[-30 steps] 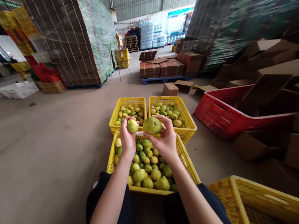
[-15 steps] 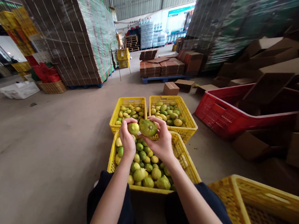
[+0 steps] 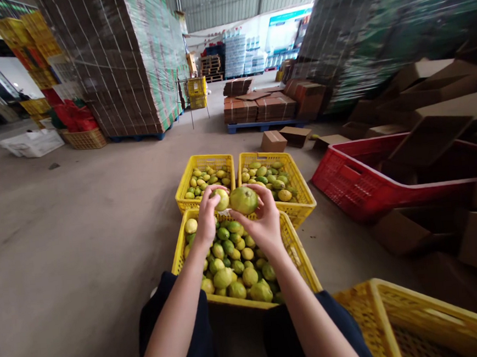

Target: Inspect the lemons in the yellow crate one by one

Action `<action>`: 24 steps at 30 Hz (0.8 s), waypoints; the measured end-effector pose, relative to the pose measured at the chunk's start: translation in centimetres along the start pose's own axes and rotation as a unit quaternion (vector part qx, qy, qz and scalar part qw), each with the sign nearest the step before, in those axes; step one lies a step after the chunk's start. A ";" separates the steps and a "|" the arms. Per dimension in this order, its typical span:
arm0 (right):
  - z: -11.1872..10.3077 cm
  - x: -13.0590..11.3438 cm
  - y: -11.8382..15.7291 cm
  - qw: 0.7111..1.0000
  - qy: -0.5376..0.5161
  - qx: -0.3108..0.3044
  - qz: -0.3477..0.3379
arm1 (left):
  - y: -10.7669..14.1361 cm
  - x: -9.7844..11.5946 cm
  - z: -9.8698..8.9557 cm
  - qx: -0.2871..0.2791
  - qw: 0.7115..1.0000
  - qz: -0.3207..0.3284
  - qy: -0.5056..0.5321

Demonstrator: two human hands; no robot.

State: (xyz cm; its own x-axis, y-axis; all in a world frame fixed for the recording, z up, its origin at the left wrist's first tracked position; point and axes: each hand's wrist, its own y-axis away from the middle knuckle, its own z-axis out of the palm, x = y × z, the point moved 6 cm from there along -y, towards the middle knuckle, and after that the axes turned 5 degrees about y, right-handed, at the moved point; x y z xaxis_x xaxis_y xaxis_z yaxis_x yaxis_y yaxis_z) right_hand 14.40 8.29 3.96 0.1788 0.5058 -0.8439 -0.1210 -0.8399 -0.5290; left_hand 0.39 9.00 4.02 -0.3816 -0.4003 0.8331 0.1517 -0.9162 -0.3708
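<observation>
My left hand [image 3: 206, 214] is closed around a small yellow-green lemon [image 3: 222, 199]. Beside it, my right hand [image 3: 266, 217] grips a larger green lemon [image 3: 243, 200] between thumb and fingers. Both fruits are held up side by side above the far part of the near yellow crate [image 3: 300, 256], which holds many green and yellow lemons [image 3: 237, 267]. Behind my hands stand two more yellow crates, a back left crate [image 3: 185, 196] and a back right crate [image 3: 301, 195], both with lemons in them.
A red crate [image 3: 339, 192] with cardboard in it stands to the right, among loose cardboard boxes [image 3: 408, 231]. Another yellow crate [image 3: 376, 310] is at my lower right. Flattened cartons [image 3: 258, 111] lie on a blue pallet ahead; tall wrapped stacks rise on both sides.
Both hands have moved slightly up and to the right with their lemons. The fruits have turned a little in my fingers.
</observation>
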 end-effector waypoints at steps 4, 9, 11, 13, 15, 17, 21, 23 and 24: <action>-0.7 1.1 -0.5 0.986 -0.065 -0.015 0.152 | 0.2 -0.3 -0.6 0.014 0.996 -0.059 -0.058; 0.0 2.1 0.0 0.934 -0.189 -0.056 0.298 | 0.6 -3.4 -1.2 0.070 0.970 -0.227 0.052; 0.7 2.4 0.2 0.907 -0.229 -0.091 0.341 | 0.9 -4.4 -0.8 0.086 0.943 -0.300 0.110; 1.3 2.7 0.4 0.881 -0.258 -0.120 0.377 | 1.1 -4.7 -0.5 0.101 0.917 -0.360 0.138; 1.5 2.9 0.4 0.862 -0.275 -0.127 0.407 | 1.3 -4.5 -0.3 0.109 0.897 -0.399 0.153; 1.3 3.1 0.4 0.850 -0.286 -0.115 0.428 | 1.3 -4.2 0.0 0.101 0.886 -0.417 0.175; 0.6 3.6 0.2 0.836 -0.311 -0.079 0.445 | 1.4 -4.1 0.0 0.091 0.874 -0.420 0.226; 0.4 3.8 0.1 0.835 -0.319 -0.062 0.443 | 1.4 -4.5 0.0 0.090 0.868 -0.426 0.237; 0.3 3.9 0.0 0.836 -0.322 -0.059 0.441 | 1.4 -4.6 0.0 0.087 0.866 -0.428 0.242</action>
State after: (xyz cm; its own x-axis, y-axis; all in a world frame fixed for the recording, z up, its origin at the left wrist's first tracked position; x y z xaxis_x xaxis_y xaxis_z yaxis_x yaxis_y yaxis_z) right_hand 14.77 10.28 0.65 -0.4962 -0.3510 -0.7941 0.1745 -0.9363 0.3049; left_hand 2.40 9.56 -0.31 -0.7533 0.4419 0.4871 -0.2571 -0.8796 0.4003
